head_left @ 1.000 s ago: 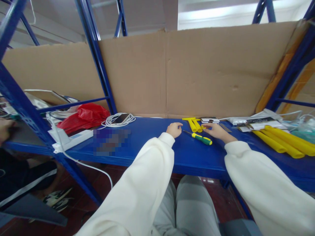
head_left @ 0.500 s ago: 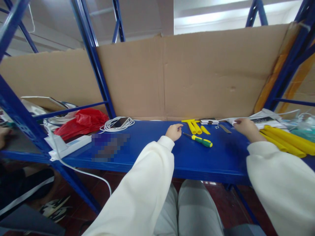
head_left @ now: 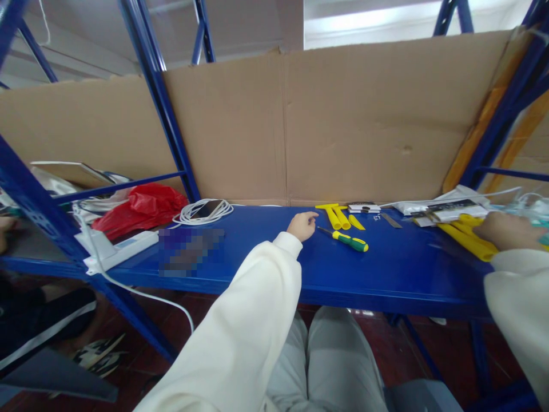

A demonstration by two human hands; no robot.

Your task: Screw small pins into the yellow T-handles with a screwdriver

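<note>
My left hand (head_left: 302, 225) rests on the blue shelf, index finger stretched to the right and no object visible in it. Just beyond the fingertip lie yellow T-shaped pieces (head_left: 333, 217) and a small yellow piece (head_left: 355, 222). A screwdriver with a green and yellow handle (head_left: 354, 240) lies to the right of this hand. At the far right my right hand (head_left: 508, 230) is over several yellow tubes (head_left: 467, 240), covering part of them. Its fingers are blurred and partly hidden, so its grip is unclear.
A flat metal strip (head_left: 391, 221), a black-and-white item (head_left: 363, 208) and plastic packets (head_left: 450, 207) lie towards the back right. Left of me are a coiled white cable (head_left: 201, 214), a red plastic bag (head_left: 146, 206) and a power strip (head_left: 124, 252). Cardboard (head_left: 343, 126) stands behind.
My right hand has moved right, from beside the plastic packets to over the yellow tubes. My left hand has stayed in about the same place. The view has shifted slightly.
</note>
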